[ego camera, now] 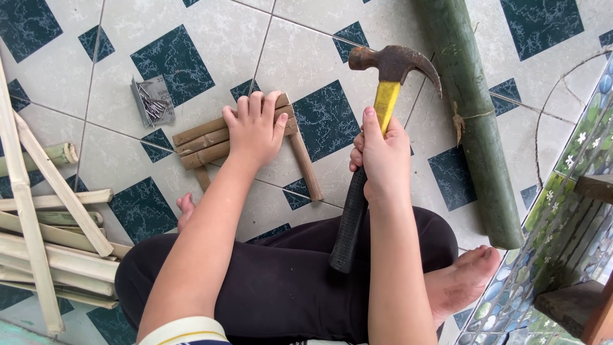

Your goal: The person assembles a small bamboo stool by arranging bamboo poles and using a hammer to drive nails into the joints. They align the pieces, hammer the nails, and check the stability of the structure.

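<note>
My left hand (254, 128) lies flat, fingers spread, on a small frame of brown bamboo strips (203, 144) set on the tiled floor. Three strips lie side by side, with a crosspiece (306, 166) angled down at the right and a short one below at the left. My right hand (382, 161) grips a claw hammer (391, 64) by its yellow-and-black handle, rusty head raised above the floor to the right of the frame. I sit cross-legged in dark trousers, bare feet showing.
An open box of nails (153, 101) lies left of the frame. Split pale bamboo slats (45, 236) are piled at the left edge. A thick green bamboo pole (476, 121) runs down the right, beside a pebble-patterned step (562, 223).
</note>
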